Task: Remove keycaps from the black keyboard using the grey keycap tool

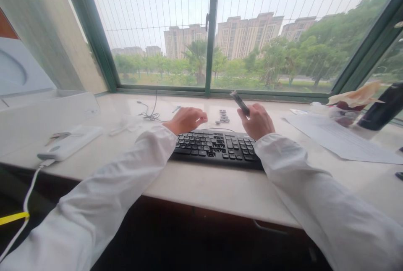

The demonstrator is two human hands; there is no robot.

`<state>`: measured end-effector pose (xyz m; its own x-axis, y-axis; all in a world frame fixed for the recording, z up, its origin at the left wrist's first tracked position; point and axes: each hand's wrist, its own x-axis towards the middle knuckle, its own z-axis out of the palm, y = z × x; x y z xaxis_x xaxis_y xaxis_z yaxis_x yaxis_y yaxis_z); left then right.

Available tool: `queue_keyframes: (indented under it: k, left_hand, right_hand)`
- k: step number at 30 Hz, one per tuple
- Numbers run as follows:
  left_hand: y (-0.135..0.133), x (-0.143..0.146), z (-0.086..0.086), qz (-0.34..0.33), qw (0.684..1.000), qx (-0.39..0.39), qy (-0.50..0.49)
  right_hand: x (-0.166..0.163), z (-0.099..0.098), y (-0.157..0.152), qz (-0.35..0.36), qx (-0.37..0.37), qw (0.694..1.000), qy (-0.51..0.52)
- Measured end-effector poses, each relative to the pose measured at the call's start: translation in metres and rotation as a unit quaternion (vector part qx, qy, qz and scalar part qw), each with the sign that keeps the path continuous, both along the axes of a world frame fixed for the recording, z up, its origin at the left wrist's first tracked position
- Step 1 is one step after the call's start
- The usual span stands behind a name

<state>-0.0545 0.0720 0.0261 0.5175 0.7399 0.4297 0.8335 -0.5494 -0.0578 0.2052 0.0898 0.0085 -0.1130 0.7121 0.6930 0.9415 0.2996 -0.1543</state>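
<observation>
A black keyboard (201,145) lies on the pale counter, and several of its keycaps are off, leaving bare sockets right of the middle. Loose keycaps (223,115) sit in a small group behind it. My left hand (186,119) is over the keyboard's back left part, fingers curled and the thumb close to the fingertips; whatever they may pinch is too small to make out. Above the back right part, my right hand (258,120) is closed around a black brush (241,103), whose pale, ragged tip points up and to the left.
A dark cable (151,115) lies coiled behind my left hand. On the left are a white power strip (75,140) and a white box (47,113). Paper sheets (343,136) and a dark bottle (382,109) are on the right. The window (208,90) borders the counter's back.
</observation>
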Motion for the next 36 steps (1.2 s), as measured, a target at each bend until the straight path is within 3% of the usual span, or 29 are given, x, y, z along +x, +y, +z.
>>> queue_keyframes:
  k: [3,8,13,20,28,36]
  left_hand:
    - [-0.004,0.005,0.000,-0.090,0.996,-0.013,0.017]
    - [-0.017,0.010,0.003,-0.189,0.980,-0.056,0.038]
    - [-0.020,0.012,0.002,-0.164,0.982,-0.079,0.045]
    - [-0.014,0.009,-0.001,-0.150,0.986,-0.027,0.060]
    - [-0.023,0.011,0.007,-0.129,0.989,-0.062,0.038]
    - [-0.021,0.017,-0.003,-0.107,0.991,-0.076,0.018]
  right_hand:
    - [-0.008,0.002,-0.006,-0.022,0.018,0.999,0.034]
    - [-0.018,0.010,-0.017,0.023,-0.080,0.989,0.122]
    - [-0.021,0.008,-0.018,0.093,-0.146,0.972,0.158]
    - [-0.028,0.000,-0.024,0.155,-0.256,0.943,0.148]
    - [-0.036,-0.006,-0.030,0.201,-0.284,0.923,0.164]
    - [-0.041,-0.004,-0.037,0.212,-0.282,0.922,0.162]
